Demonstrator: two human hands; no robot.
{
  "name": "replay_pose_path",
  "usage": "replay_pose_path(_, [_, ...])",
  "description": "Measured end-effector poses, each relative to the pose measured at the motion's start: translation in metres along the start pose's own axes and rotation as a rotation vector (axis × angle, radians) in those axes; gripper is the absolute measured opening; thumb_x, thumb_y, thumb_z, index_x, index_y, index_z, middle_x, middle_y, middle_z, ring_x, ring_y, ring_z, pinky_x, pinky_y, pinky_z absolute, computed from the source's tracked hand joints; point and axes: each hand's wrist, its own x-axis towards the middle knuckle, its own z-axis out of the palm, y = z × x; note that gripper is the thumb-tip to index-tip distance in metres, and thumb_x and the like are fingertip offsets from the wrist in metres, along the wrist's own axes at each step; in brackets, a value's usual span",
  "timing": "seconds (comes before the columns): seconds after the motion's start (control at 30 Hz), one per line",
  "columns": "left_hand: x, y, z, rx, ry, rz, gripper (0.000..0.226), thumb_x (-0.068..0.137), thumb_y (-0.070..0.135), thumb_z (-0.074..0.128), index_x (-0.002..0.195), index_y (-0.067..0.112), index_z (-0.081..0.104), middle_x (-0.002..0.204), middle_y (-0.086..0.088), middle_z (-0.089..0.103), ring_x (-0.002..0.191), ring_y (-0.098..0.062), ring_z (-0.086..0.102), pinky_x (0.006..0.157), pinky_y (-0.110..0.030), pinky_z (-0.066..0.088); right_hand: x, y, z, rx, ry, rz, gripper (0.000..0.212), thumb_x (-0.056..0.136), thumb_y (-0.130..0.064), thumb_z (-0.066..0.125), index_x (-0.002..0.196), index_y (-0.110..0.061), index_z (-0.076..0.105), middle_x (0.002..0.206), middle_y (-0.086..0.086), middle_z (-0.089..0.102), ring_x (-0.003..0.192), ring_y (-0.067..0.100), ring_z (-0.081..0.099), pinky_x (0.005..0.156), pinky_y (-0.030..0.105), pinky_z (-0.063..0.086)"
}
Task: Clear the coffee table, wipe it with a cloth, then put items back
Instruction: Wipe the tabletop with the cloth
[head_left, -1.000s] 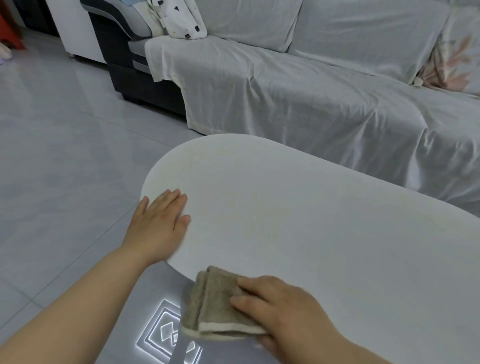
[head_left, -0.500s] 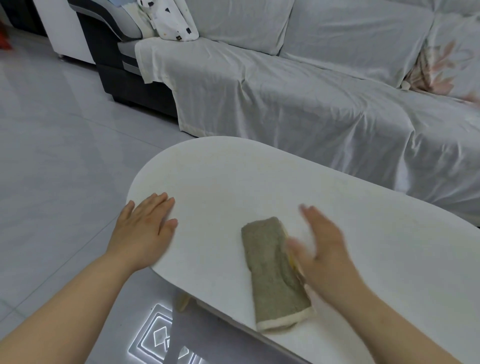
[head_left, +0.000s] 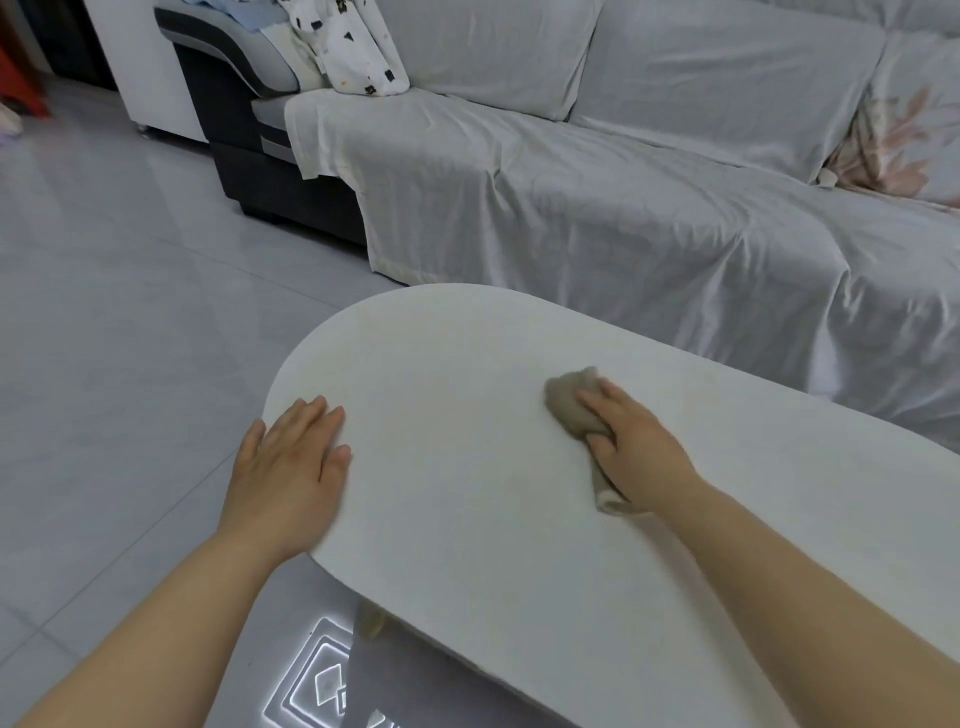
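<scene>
The white oval coffee table (head_left: 467, 519) fills the lower right of the head view, and nothing stands on its top. A folded beige cloth (head_left: 571, 402) lies on the table near its middle. My right hand (head_left: 634, 447) presses flat on the cloth, covering most of it; one cloth end shows beyond my fingers and another below my wrist. My left hand (head_left: 291, 467) rests palm down with fingers apart on the table's rounded left end, holding nothing.
A sofa under a grey sheet (head_left: 623, 208) runs along the far side of the table, close to its edge. A spotted white pillow (head_left: 353, 47) lies on the sofa's left arm. Grey tiled floor (head_left: 130, 312) spreads to the left. A lit panel (head_left: 317, 686) glows under the table.
My right hand has pushed the cloth from the table's near edge away toward the middle and far side. My left hand has stayed flat on the left end.
</scene>
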Motion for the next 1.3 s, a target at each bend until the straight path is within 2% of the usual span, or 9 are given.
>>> replay_pose_path(0.07, [-0.001, 0.001, 0.001, -0.040, 0.056, -0.028, 0.049, 0.092, 0.024, 0.031, 0.139, 0.016, 0.023, 0.153, -0.004, 0.020, 0.141, -0.016, 0.011, 0.112, -0.034, 0.000, 0.005, -0.013, 0.014, -0.015, 0.022, 0.059, 0.049, 0.087, -0.007, 0.045, 0.134, -0.019, 0.039, 0.153, 0.009, 0.019, 0.138, 0.024, 0.025, 0.106, 0.021, 0.019])
replay_pose_path(0.23, [-0.005, 0.001, 0.004, -0.115, 0.156, -0.153, 0.054, 0.091, 0.022, 0.033, 0.141, 0.010, 0.015, 0.153, -0.008, 0.019, 0.141, -0.021, 0.010, 0.112, -0.034, 0.000, -0.025, -0.061, 0.049, 0.020, -0.225, -0.683, 0.039, 0.071, -0.005, 0.052, 0.108, -0.011, 0.064, 0.124, 0.022, 0.058, 0.112, 0.036, 0.056, 0.093, 0.042, 0.042])
replay_pose_path(0.37, [-0.004, 0.000, 0.006, -0.162, 0.133, -0.183, 0.057, 0.091, 0.023, 0.034, 0.141, 0.009, 0.011, 0.153, -0.009, 0.017, 0.142, -0.020, 0.008, 0.112, -0.031, 0.000, 0.043, -0.044, 0.037, 0.087, -0.202, -0.404, 0.045, 0.079, 0.006, 0.047, 0.121, -0.008, 0.055, 0.144, 0.019, 0.035, 0.129, 0.030, 0.042, 0.102, 0.013, 0.023])
replay_pose_path(0.47, [-0.004, -0.002, 0.007, -0.179, 0.139, -0.181, 0.059, 0.090, 0.023, 0.035, 0.141, 0.011, 0.008, 0.153, -0.009, 0.018, 0.141, -0.020, 0.008, 0.112, -0.031, 0.000, 0.097, -0.053, 0.053, 0.076, -0.057, -0.137, 0.047, 0.082, 0.005, 0.043, 0.125, -0.011, 0.051, 0.148, 0.012, 0.032, 0.135, 0.026, 0.031, 0.103, 0.021, 0.020])
replay_pose_path(0.7, [-0.003, -0.002, 0.007, -0.133, 0.142, -0.163, 0.059, 0.089, 0.023, 0.038, 0.141, 0.011, 0.013, 0.153, -0.009, 0.017, 0.141, -0.021, 0.010, 0.114, -0.033, 0.004, 0.116, -0.120, 0.107, 0.218, -0.349, -0.474, 0.048, 0.079, 0.006, 0.045, 0.123, -0.011, 0.053, 0.147, 0.011, 0.035, 0.133, 0.025, 0.034, 0.103, 0.013, 0.018])
replay_pose_path(0.77, [-0.002, -0.003, 0.007, -0.106, 0.133, -0.154, 0.054, 0.090, 0.024, 0.037, 0.140, 0.013, 0.018, 0.153, -0.007, 0.017, 0.142, -0.020, 0.008, 0.114, -0.034, 0.004, 0.137, -0.094, 0.090, 0.322, -0.344, -0.305, 0.048, 0.081, 0.008, 0.041, 0.125, -0.010, 0.051, 0.132, 0.010, 0.050, 0.110, 0.023, 0.053, 0.081, 0.002, 0.041])
replay_pose_path(0.83, [-0.002, -0.003, 0.008, -0.081, 0.113, -0.156, 0.051, 0.090, 0.025, 0.035, 0.139, 0.015, 0.023, 0.153, -0.006, 0.017, 0.142, -0.020, 0.007, 0.114, -0.034, 0.003, 0.153, -0.056, 0.069, 0.364, -0.214, -0.068, 0.047, 0.084, 0.003, 0.038, 0.126, -0.015, 0.049, 0.116, 0.008, 0.056, 0.085, 0.018, 0.055, 0.057, 0.006, 0.047])
replay_pose_path(0.97, [-0.001, -0.005, 0.009, -0.065, 0.112, -0.160, 0.050, 0.090, 0.026, 0.035, 0.138, 0.016, 0.027, 0.153, -0.006, 0.018, 0.142, -0.020, 0.007, 0.115, -0.035, 0.004, 0.168, 0.006, 0.043, -0.004, -0.003, 0.251, 0.046, 0.086, -0.002, 0.038, 0.129, -0.014, 0.044, 0.145, 0.013, 0.032, 0.128, 0.030, 0.036, 0.102, 0.031, 0.033])
replay_pose_path(1.3, [-0.003, 0.001, 0.002, -0.117, 0.100, -0.165, 0.055, 0.086, 0.035, 0.030, 0.132, 0.006, 0.038, 0.148, -0.016, 0.028, 0.139, -0.029, 0.018, 0.114, -0.039, 0.011, 0.036, -0.063, 0.058, 0.174, -0.233, -0.404, 0.045, 0.080, 0.003, 0.049, 0.121, -0.012, 0.055, 0.144, 0.014, 0.038, 0.132, 0.027, 0.037, 0.102, 0.016, 0.018])
